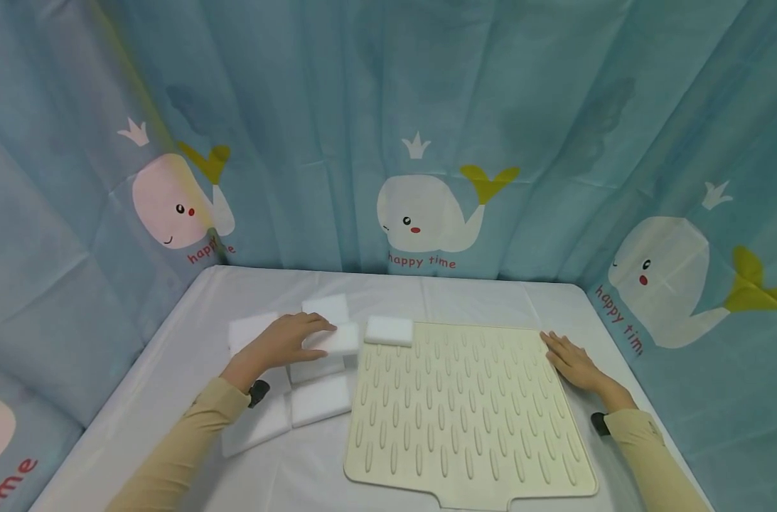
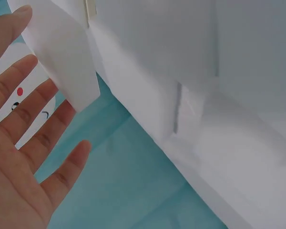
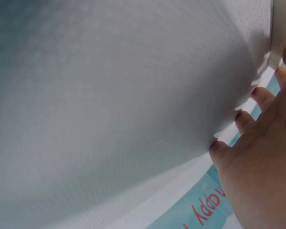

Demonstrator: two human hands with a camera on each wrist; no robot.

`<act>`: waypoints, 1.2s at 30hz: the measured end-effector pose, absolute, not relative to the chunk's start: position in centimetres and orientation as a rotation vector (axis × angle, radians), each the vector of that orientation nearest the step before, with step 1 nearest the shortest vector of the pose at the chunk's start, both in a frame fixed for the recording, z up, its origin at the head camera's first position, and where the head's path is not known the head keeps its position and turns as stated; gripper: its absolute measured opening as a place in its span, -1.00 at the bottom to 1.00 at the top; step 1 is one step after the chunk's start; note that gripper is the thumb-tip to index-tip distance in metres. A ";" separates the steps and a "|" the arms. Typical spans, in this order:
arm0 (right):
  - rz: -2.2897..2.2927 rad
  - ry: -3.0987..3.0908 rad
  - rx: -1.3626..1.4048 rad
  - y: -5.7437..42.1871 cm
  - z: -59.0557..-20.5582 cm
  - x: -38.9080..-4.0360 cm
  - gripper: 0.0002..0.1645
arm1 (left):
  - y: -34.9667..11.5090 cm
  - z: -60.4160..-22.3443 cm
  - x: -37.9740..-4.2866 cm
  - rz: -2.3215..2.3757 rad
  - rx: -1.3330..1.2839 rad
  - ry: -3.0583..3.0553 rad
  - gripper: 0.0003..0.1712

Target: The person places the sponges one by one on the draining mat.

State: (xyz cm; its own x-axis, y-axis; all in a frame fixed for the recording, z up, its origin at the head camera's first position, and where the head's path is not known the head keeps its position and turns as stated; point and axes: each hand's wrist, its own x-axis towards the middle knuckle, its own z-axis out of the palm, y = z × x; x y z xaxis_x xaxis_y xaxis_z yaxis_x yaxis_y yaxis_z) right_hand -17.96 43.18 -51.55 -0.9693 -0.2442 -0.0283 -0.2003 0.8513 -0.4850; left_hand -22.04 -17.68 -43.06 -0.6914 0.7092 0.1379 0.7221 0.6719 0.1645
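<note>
My left hand [image 1: 284,345] pinches a white sponge block [image 1: 342,340] between thumb and fingers, left of the cream ridged mat [image 1: 458,398]. In the left wrist view the same white sponge block [image 2: 62,57] lies against the fingertips, tilted above the table. Another white sponge [image 1: 389,331] lies on the mat's far left corner. On the mat's right edge, near its far corner, rests my right hand [image 1: 574,363], fingers extended. The right wrist view shows that right hand [image 3: 262,157] with its fingertips down on the white surface; nothing is held in it.
Several white sponges lie left of the mat, among them a near one [image 1: 320,400], a far one [image 1: 325,307] and a left one [image 1: 252,329]. A white cloth [image 1: 478,295] covers the table. Blue whale-print curtains [image 1: 337,142] surround it.
</note>
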 end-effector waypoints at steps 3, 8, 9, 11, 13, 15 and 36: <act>-0.751 2.942 -0.350 43.2 -51.6 -17.9 -0.36 | -16.8 -43.4 -22.2 -0.307 -1.224 -2.814 -0.47; -0.741 2.948 -0.344 43.1 -51.4 -17.9 -0.36 | -15.3 -44.0 -22.4 -0.294 -1.254 -2.798 -0.47; -0.740 2.947 -0.343 43.0 -51.4 -17.9 -0.36 | -15.0 -44.2 -22.4 -0.292 -1.261 -2.793 -0.47; -0.749 2.945 -0.344 43.0 -51.3 -17.8 -0.36 | -14.4 -44.4 -22.4 -0.287 -1.280 -2.782 -0.47; -0.760 2.945 -0.344 43.0 -51.3 -17.8 -0.36 | -13.8 -44.5 -22.4 -0.286 -1.293 -2.778 -0.48; -0.767 2.944 -0.345 43.0 -51.3 -17.8 -0.36 | -13.2 -44.7 -22.4 -0.266 -1.309 -2.767 -0.48; -0.774 2.944 -0.342 43.1 -51.5 -17.9 -0.35 | -8.5 -45.6 -22.3 -0.184 -1.420 -2.778 -0.46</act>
